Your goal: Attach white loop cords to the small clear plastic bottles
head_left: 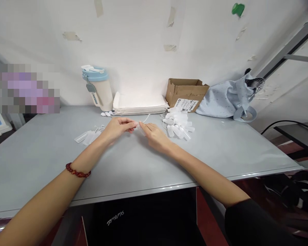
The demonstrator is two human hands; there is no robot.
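Head view: we've got a small translucent tag (141, 131) at our fingertips above the desk (133, 171).
Our left hand (122, 127) and right hand (155, 136) both pinch it, grip partly hidden; white string (146, 118) sticks up beside the right hand. Bigger tag pile (178, 124) lies right, by the cardboard box (186, 94); smaller tag cluster (89, 137) left of our left hand.

Beyond the left hand (120, 128) stands a blue-lidded tumbler (102, 91). Past the right hand (155, 136) sit an open cardboard box (186, 95) and, farther right, a pale-blue fabric bag (220, 99).
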